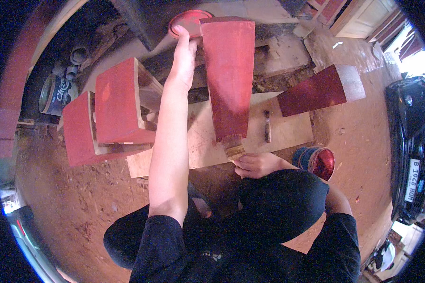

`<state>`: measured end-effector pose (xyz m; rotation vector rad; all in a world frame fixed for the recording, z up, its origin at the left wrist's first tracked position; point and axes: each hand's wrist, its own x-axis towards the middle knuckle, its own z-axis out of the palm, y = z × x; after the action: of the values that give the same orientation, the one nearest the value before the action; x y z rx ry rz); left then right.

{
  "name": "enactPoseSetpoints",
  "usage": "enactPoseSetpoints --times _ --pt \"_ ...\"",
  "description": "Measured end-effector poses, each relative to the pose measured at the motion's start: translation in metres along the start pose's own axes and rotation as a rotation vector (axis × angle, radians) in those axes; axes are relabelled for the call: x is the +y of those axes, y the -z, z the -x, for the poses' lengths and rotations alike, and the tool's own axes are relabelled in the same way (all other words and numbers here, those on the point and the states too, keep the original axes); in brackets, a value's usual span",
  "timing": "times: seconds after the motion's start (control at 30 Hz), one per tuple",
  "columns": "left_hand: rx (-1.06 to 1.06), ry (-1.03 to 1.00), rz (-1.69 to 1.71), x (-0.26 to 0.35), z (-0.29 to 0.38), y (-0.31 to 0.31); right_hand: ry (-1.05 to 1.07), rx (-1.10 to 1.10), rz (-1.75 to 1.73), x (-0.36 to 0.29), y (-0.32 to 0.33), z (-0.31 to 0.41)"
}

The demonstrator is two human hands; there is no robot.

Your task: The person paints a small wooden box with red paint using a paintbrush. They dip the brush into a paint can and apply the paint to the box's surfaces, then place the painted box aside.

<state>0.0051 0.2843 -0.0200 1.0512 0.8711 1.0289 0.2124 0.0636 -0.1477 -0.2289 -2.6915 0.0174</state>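
My left hand (185, 53) reaches far forward, its thumb over a round red-stained lid (191, 24), beside the upper end of a long red-painted wooden piece (230, 70). Whether it grips the lid, the piece or both cannot be told. My right hand (256, 164) holds a paintbrush (235, 148), its bristles at the near end of that piece. To the right, a darker red wooden block (311, 92) rests on a plywood board (202, 152). A small tool with a worn handle (267, 127) lies on the board between them.
Two red-painted open wooden boxes (115, 95) (79, 131) stand at the left. A can of red paint (322, 163) sits on the dirt floor by my right knee. Further left is a plastic bucket (56, 94); a black car (411, 148) stands at the far right.
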Motion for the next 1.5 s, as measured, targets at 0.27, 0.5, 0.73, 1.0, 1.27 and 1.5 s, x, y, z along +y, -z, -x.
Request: enactPoseSetpoints --times 0.27,0.5,0.73,1.0,1.27,1.5 --pt "0.005 -0.028 -0.031 0.000 -0.003 -0.003 -0.152 0.127 0.285 0.044 0.066 -0.036" --pt "0.002 -0.035 -0.003 0.001 -0.001 0.001 -0.003 0.034 0.040 0.015 -0.013 -0.022" --pt "-0.023 -0.045 -0.007 0.000 -0.001 -0.001 -0.038 -0.084 -0.128 -0.018 -0.026 0.006" --pt "0.029 -0.048 0.027 -0.003 -0.002 -0.001 -1.246 0.940 -0.647 -0.034 0.022 0.008" --pt "0.030 -0.002 0.029 -0.003 0.006 -0.007 -1.249 1.882 -1.626 -0.029 0.030 0.033" --pt "0.196 -0.036 0.039 -0.003 0.018 -0.009 -1.203 1.937 -1.513 -0.039 0.047 0.031"
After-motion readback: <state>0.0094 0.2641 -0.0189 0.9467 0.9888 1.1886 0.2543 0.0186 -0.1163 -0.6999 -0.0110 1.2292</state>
